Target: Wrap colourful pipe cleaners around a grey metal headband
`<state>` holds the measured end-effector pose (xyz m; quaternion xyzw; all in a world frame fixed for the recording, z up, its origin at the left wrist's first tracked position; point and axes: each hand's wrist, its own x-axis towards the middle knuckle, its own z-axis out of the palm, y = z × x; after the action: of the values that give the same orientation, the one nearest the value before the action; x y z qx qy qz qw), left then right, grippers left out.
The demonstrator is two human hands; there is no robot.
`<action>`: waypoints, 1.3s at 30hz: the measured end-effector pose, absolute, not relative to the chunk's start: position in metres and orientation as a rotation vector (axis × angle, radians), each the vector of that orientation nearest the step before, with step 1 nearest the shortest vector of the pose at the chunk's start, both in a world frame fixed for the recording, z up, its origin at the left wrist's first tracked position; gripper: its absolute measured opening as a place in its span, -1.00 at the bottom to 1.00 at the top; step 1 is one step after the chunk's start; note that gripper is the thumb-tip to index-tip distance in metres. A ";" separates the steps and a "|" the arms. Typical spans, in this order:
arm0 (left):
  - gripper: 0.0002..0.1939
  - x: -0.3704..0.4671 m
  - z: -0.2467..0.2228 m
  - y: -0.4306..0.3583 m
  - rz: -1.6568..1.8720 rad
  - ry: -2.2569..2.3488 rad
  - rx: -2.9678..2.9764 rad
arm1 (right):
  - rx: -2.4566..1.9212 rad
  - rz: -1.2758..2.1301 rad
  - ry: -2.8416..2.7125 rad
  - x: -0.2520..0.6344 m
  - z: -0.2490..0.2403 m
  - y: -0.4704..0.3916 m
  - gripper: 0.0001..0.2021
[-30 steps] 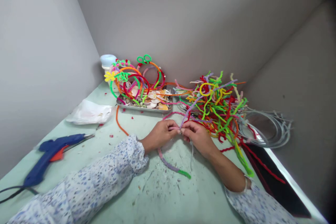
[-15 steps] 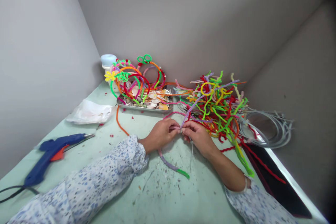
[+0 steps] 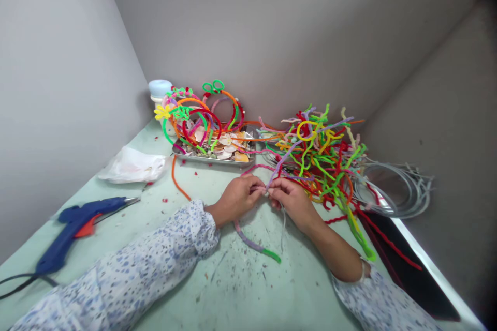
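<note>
My left hand (image 3: 239,198) pinches a fuzzy band at the middle of the table; its pink, purple and green end (image 3: 254,245) curves out below that hand. Close beside it, my right hand (image 3: 292,201) is closed on a lilac pipe cleaner (image 3: 285,158), which rises from the fingertips toward the back right. The fingertips of both hands nearly meet. A thin pale wire (image 3: 283,227) hangs below my right fingers. How the pieces join between the fingers is too small to make out.
A metal tray (image 3: 217,161) holds shells, with colourful hoops above it. Tangled pipe cleaners (image 3: 326,152) and coiled clear wire (image 3: 417,199) lie to the right. At left are a blue glue gun (image 3: 70,227), a plastic bag (image 3: 134,165) and a blue-lidded container (image 3: 160,88).
</note>
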<state>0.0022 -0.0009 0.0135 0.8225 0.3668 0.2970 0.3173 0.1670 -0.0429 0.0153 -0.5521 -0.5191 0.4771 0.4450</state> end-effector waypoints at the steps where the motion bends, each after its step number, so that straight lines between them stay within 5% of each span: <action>1: -0.83 0.002 0.013 -0.001 0.783 0.967 2.160 | -1.368 1.179 -1.291 0.167 0.015 -0.043 -0.89; 39: -0.82 0.003 0.018 -0.002 0.740 0.978 2.155 | -1.397 1.099 -1.372 0.167 0.013 -0.043 -0.90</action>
<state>0.0029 -0.0018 0.0183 0.8220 0.3730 0.2821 0.3249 0.1670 -0.0432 0.0133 -0.5608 -0.5506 0.4411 0.4334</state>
